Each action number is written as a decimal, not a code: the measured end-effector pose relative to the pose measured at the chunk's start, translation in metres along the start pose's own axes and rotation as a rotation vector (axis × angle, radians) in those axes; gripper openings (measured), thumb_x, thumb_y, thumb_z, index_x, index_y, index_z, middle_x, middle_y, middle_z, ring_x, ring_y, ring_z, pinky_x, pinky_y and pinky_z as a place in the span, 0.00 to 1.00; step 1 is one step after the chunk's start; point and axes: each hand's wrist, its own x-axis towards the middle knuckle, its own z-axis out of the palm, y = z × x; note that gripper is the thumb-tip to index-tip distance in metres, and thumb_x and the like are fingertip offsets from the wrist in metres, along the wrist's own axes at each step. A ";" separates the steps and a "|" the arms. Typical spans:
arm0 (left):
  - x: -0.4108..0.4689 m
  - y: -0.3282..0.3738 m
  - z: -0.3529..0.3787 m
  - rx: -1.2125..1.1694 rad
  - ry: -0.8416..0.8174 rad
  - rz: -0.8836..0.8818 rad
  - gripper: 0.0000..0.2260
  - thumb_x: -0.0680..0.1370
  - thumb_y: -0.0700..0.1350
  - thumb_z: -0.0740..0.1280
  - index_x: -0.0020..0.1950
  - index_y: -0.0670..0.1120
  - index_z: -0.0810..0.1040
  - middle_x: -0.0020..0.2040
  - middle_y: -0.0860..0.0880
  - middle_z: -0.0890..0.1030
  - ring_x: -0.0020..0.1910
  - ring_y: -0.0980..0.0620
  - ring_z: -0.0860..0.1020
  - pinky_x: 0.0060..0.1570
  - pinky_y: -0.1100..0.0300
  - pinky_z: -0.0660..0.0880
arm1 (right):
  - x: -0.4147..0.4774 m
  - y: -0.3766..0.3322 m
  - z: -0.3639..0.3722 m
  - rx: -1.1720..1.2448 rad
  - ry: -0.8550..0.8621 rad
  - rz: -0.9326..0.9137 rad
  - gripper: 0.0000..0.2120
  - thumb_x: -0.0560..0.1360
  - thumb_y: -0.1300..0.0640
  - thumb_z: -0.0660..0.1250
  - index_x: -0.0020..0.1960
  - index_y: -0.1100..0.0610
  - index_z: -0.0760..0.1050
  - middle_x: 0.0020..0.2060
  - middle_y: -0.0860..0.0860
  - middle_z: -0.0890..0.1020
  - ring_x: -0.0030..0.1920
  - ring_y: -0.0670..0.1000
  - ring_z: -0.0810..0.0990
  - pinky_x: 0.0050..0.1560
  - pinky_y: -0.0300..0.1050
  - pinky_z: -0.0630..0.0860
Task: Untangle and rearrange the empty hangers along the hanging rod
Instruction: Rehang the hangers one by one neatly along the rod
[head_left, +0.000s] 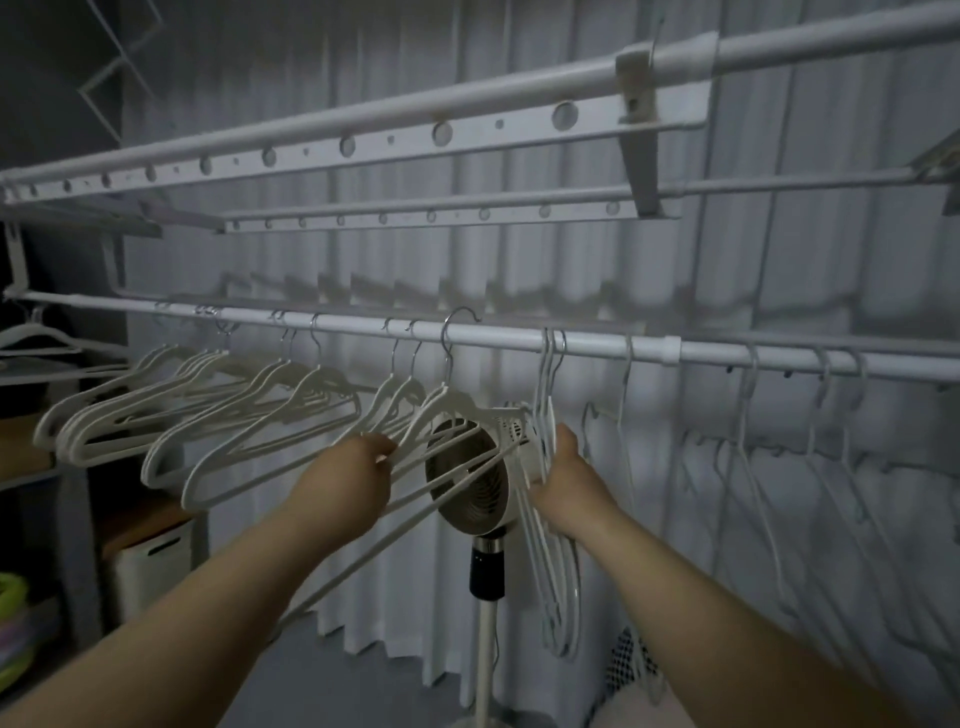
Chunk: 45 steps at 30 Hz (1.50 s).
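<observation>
A white hanging rod (498, 338) runs across the view at head height. Several white empty hangers (218, 415) hang bunched along its left half. My left hand (353, 478) grips the shoulder of a hanger (447, 410) whose metal hook sits lifted just above the rod. My right hand (566, 478) holds a pair of thin white hangers (558, 582) that hang from the rod by their hooks. More thin hangers (748, 415) hang spaced out along the rod's right half.
A standing fan (467, 478) on a pole is right behind the hangers between my hands. Higher drying rails (395, 124) cross overhead. White curtains (519, 270) fill the back. Shelves with a white bin (150, 566) stand at the left.
</observation>
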 end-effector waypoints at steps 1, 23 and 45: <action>0.006 0.002 0.003 -0.066 -0.021 -0.027 0.16 0.79 0.39 0.55 0.67 0.44 0.69 0.57 0.41 0.80 0.51 0.44 0.77 0.47 0.59 0.70 | 0.003 0.001 -0.001 0.026 0.009 0.000 0.32 0.76 0.62 0.59 0.73 0.51 0.46 0.64 0.58 0.71 0.45 0.53 0.74 0.32 0.38 0.71; 0.051 0.005 0.018 0.183 -0.011 0.125 0.15 0.77 0.36 0.55 0.61 0.42 0.73 0.54 0.42 0.79 0.51 0.44 0.77 0.47 0.56 0.71 | 0.002 0.029 -0.018 -0.204 0.120 0.041 0.30 0.75 0.67 0.55 0.73 0.52 0.51 0.62 0.59 0.70 0.55 0.60 0.75 0.46 0.45 0.73; 0.061 0.010 0.027 0.191 0.035 0.127 0.17 0.76 0.35 0.56 0.65 0.42 0.69 0.57 0.41 0.79 0.56 0.41 0.77 0.52 0.52 0.73 | -0.010 0.023 -0.023 -0.309 0.095 0.069 0.31 0.75 0.67 0.54 0.74 0.54 0.48 0.63 0.59 0.71 0.58 0.58 0.74 0.49 0.42 0.69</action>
